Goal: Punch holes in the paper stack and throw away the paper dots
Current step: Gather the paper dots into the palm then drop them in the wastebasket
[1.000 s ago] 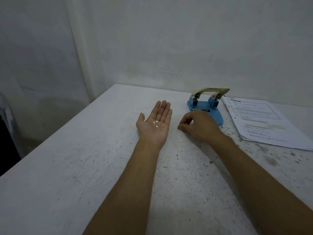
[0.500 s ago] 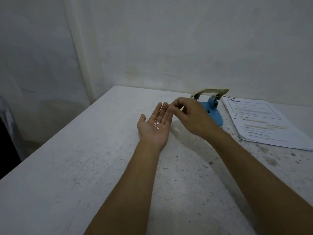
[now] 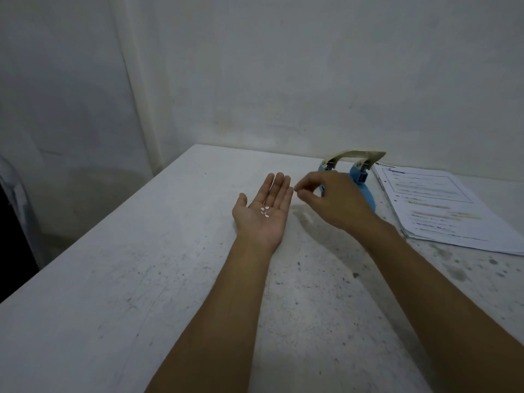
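My left hand (image 3: pixel 269 226) lies palm up on the white table (image 3: pixel 136 279), fingers straight, with several small white paper dots (image 3: pixel 264 211) resting in the palm. My right hand (image 3: pixel 337 205) hovers just right of the left fingertips, thumb and forefinger pinched together; I cannot make out a dot between them. Behind the right hand stands the blue hole punch (image 3: pixel 361 174) with its pale metal lever raised. The printed paper stack (image 3: pixel 433 205) lies flat to the right of the punch, with a punched hole showing near its left edge.
The table meets a white wall at the back, and its left edge drops off beside a dark gap. A grey, blurred object (image 3: pixel 14 199) stands at the far left. Small dark specks mark the tabletop.
My right hand rose from the table beside the punch, went to the left hand's fingertips, and now has drawn slightly back to the right. One more dot seems to lie in the palm.
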